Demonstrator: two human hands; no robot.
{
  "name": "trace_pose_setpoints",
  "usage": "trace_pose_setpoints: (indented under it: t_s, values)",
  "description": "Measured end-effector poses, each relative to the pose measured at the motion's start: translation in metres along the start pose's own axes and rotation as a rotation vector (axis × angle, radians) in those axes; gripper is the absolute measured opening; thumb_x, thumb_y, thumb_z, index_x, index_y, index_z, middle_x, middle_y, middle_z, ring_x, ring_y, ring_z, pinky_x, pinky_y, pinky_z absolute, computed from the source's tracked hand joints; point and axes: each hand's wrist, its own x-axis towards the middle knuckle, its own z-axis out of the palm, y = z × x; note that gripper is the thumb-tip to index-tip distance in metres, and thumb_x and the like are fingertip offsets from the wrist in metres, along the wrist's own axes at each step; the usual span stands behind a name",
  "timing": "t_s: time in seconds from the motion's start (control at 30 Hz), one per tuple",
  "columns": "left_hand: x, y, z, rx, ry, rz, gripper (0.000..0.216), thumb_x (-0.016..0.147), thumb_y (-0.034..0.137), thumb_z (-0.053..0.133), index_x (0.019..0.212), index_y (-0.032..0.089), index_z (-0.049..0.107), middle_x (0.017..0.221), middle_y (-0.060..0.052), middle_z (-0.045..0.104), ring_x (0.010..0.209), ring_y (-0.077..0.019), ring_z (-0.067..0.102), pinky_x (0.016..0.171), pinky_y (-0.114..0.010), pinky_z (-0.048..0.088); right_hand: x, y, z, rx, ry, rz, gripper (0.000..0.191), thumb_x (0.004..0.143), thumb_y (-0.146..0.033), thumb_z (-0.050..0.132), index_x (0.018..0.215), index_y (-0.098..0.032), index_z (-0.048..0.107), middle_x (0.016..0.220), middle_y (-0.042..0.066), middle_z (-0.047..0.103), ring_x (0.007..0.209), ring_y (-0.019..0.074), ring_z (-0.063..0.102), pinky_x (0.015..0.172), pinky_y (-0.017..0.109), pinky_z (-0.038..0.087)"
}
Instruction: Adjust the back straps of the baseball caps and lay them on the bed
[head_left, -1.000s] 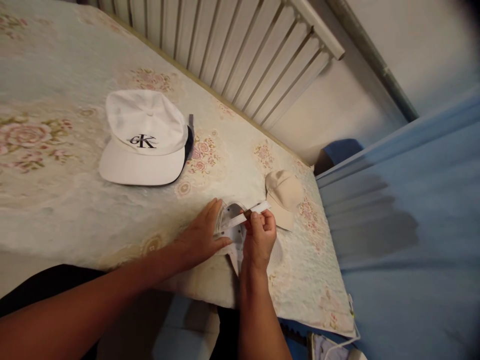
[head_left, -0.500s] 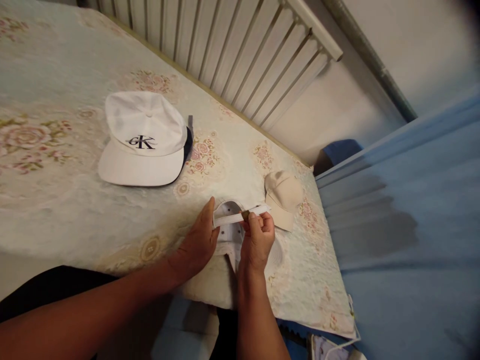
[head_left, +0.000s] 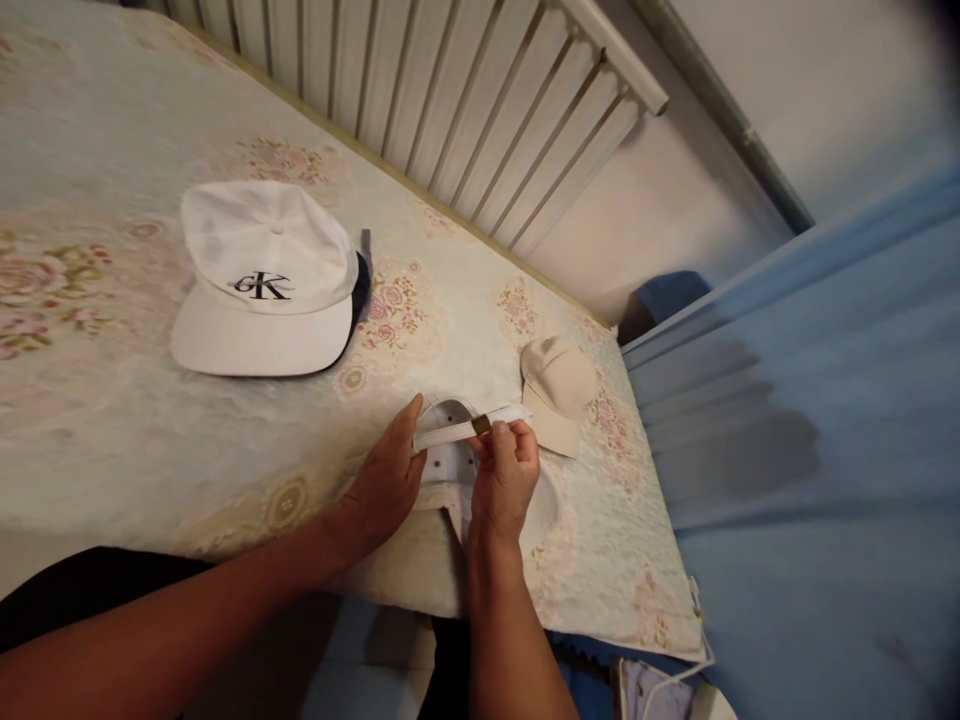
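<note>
Three caps lie on a bed's quilted, flower-printed cover (head_left: 112, 430). The one being handled, a soft white cap (head_left: 450, 462) with small eyelets, sits at the bed's near edge, towards its right corner, rear opening up. Most of its crown and brim is hidden under the hands.

The left hand (head_left: 386, 480) grips the cap's rear at the left end of a flat white strap (head_left: 442, 432), thumb up along it, with the fingers out of sight behind. The right hand (head_left: 504, 480) is curled shut, pinching the strap beside its one small brass-coloured buckle (head_left: 481, 424).

A stiff-brimmed white cap with dark letters (head_left: 262, 280) rests well apart, towards the far left. A small beige cap (head_left: 555, 385) lies just beyond the right hand. A slatted white headboard (head_left: 450, 90) lines the far edge, and smooth blue fabric (head_left: 810, 500) fills the right.
</note>
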Motion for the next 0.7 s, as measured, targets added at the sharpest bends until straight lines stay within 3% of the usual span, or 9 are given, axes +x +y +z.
trace_pose_setpoints:
  t_s: [0.3,0.5,0.6,0.7]
  values:
    - [0.0,-0.007,0.005,0.06,-0.012,-0.002,0.06,0.086,0.019,0.037,0.145,0.01,0.03,0.147,-0.02,0.043,0.138,-0.0292,0.04,0.114,-0.054,0.031,0.003,0.0,-0.001,0.06,0.005,0.055,0.028,0.072,-0.033,0.07,0.084,-0.02,0.049,0.062,-0.009,0.05,0.057,0.0073,0.051,0.064,0.024,0.053]
    - [0.0,0.015,-0.008,0.207,0.106,0.32,0.055,0.089,0.023,0.049,0.14,0.014,0.033,0.151,-0.02,0.032,0.142,-0.031,0.027,0.115,-0.052,0.028,0.0,-0.002,-0.002,-0.007,-0.041,0.045,0.023,0.075,-0.032,0.066,0.086,-0.02,0.05,0.066,-0.008,0.054,0.059,0.0085,0.055,0.067,0.026,0.053]
    - [0.005,0.03,-0.015,0.084,0.111,0.35,0.036,0.092,0.026,0.047,0.127,0.017,0.046,0.131,-0.015,0.052,0.126,-0.0259,0.047,0.107,-0.045,0.039,-0.002,0.0,-0.002,-0.018,-0.077,0.046,0.021,0.077,-0.031,0.065,0.087,-0.02,0.05,0.066,-0.008,0.056,0.057,0.0093,0.057,0.066,0.026,0.052]
    - [0.014,0.038,-0.017,-0.005,0.025,0.16,0.021,0.093,0.031,0.041,0.101,0.019,0.057,0.098,-0.008,0.064,0.094,-0.021,0.061,0.085,-0.036,0.049,-0.003,0.003,-0.003,-0.031,-0.103,0.029,0.021,0.079,-0.03,0.064,0.092,-0.02,0.051,0.063,-0.008,0.058,0.057,0.0105,0.059,0.065,0.025,0.05]
